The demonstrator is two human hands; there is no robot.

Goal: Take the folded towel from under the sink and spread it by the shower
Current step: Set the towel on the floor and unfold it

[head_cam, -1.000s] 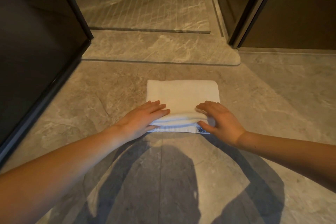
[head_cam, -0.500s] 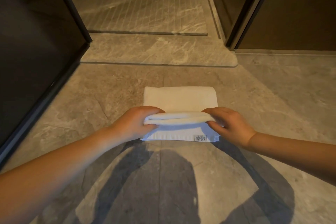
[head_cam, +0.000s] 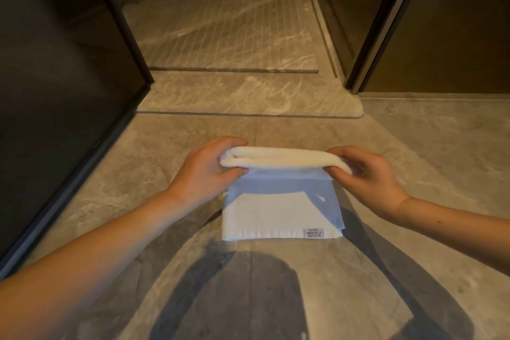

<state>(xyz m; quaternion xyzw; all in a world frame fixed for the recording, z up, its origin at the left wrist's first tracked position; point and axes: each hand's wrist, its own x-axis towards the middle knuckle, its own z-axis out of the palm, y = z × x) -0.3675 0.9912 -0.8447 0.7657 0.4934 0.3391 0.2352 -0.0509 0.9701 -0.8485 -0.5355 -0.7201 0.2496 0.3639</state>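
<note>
Left hand [head_cam: 208, 165] pinches left end of white towel's [head_cam: 276, 210] lifted fold; right hand [head_cam: 364, 174] pinches right end. Folded layers raised off marble floor [head_cam: 414, 152], lower layer flat, near edge toward camera, label [head_cam: 313, 233] at near right corner, print unreadable. Towel lies just before shower threshold [head_cam: 248, 94]. Far towel edge hidden behind fold.

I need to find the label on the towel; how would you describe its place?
A white towel lies on the grey stone floor before the shower threshold. At its near right corner sits the small label, the only printed patch on plain cloth.
</note>
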